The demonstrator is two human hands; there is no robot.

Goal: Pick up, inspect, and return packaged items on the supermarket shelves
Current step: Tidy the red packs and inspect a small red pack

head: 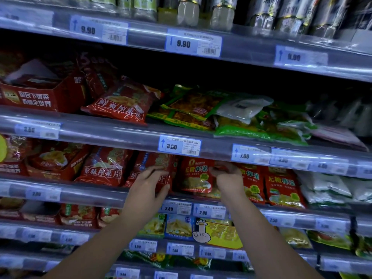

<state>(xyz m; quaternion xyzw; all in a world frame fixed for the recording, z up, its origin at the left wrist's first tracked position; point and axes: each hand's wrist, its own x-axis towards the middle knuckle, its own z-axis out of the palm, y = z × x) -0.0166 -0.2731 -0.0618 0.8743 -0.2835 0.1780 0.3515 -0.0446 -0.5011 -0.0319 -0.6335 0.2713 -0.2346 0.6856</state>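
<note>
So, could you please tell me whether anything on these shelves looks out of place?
Yes: a white packet lies askew atop the green packets on the second shelf from the top, the only white one in that pile.

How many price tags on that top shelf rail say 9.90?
3: a left tag, a middle tag, and a blurrier right tag. A smeared label at the far left edge is unreadable, so it could be another.

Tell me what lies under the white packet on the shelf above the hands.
The white packet lies on a heap of green-and-yellow packets, overlapping several of them. How many are stacked beneath it cannot be seen, and the shelf board below it is covered.
</note>
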